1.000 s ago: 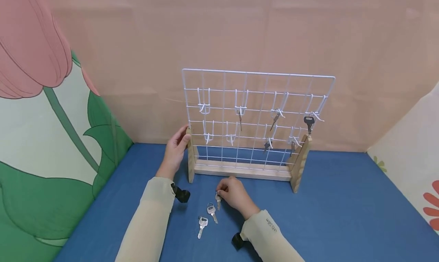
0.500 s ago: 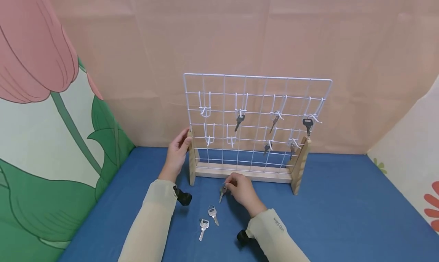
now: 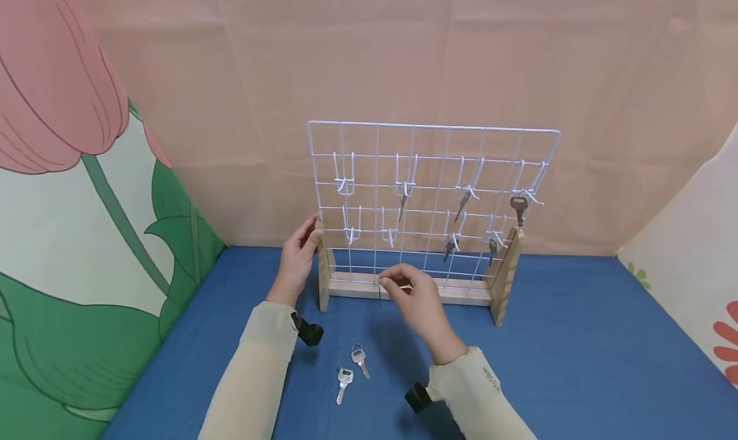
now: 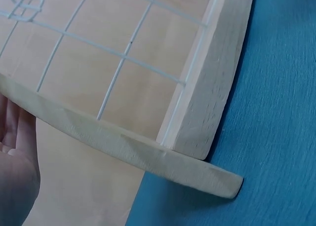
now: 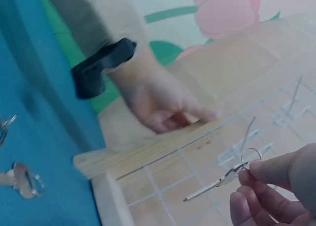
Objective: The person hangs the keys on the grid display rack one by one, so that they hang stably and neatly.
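My right hand pinches a key by its small ring between thumb and fingertips, in front of the rack's lower wooden bar. In the right wrist view the key slants down from its ring. My left hand grips the left wooden side post of the white wire rack, thumb in front; the left wrist view shows only part of that hand at the post's edge. Two silver keys with rings lie on the blue table, nearer the camera.
Several keys hang from the rack's hooks, among them a dark-headed key at upper right. Bare hooks are at the rack's left side. A tan backdrop stands behind, with painted flower panels at both sides.
My right hand has lifted the third key off the table and carried it up and forward to the rack's lower bar. My left hand keeps its place on the post.
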The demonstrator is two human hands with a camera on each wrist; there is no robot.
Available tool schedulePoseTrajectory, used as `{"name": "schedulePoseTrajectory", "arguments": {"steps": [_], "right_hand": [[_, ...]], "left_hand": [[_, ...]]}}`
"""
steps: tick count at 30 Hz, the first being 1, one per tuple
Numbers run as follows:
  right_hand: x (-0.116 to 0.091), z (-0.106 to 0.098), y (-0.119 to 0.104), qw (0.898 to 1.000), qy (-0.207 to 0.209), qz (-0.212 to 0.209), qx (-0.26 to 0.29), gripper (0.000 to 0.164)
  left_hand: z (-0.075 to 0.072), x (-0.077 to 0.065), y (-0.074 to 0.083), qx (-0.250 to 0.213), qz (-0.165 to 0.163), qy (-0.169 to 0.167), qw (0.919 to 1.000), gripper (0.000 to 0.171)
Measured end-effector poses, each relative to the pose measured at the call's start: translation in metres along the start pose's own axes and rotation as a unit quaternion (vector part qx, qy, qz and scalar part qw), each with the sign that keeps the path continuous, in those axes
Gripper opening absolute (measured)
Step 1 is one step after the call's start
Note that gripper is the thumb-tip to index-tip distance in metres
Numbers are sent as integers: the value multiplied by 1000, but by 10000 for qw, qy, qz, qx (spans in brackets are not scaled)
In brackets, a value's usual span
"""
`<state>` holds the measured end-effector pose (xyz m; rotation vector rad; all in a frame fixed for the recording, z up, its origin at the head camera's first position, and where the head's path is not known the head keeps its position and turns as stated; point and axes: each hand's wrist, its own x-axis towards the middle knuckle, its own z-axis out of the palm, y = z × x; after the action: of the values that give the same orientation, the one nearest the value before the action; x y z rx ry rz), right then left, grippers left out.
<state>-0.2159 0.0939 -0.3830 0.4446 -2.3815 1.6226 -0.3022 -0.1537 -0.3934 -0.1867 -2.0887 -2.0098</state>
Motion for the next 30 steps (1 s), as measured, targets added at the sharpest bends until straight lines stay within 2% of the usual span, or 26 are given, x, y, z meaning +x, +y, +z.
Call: {"name": "schedulePoseTrajectory", "arguments": {"steps": [4, 6, 10, 13, 16, 21, 25, 30], "right_hand": [[1, -6, -9, 9996, 204, -59, 192, 7], [1, -8, -10, 9993, 274, -73, 261, 7], [2, -10, -10, 9973, 547, -197, 443, 8], [2, -12, -8, 9936, 835, -338, 679, 9], [2, -13, -5, 9904, 1022, -375, 847, 10], [4, -13, -4, 9883, 1141, -377, 941, 9], [5, -15, -6, 9882, 1048, -375, 1054, 11], [8, -19, -7, 9860, 1022, -141, 1313, 11]], "left_hand": [[-7, 7, 3, 232, 122, -244, 9994, 56], [-13, 10, 6, 539, 216, -398, 9975, 57], [-22, 12, 15, 1396, 474, -703, 9866, 57], [-26, 11, 20, 1803, 675, -892, 9772, 56], [-30, 8, 22, 1931, 734, -972, 9736, 56], [-33, 3, 27, 1898, 695, -919, 9750, 56], [-28, 3, 29, 1768, 673, -837, 9784, 54], [-20, 3, 25, 1542, 577, -815, 9830, 54]]}}
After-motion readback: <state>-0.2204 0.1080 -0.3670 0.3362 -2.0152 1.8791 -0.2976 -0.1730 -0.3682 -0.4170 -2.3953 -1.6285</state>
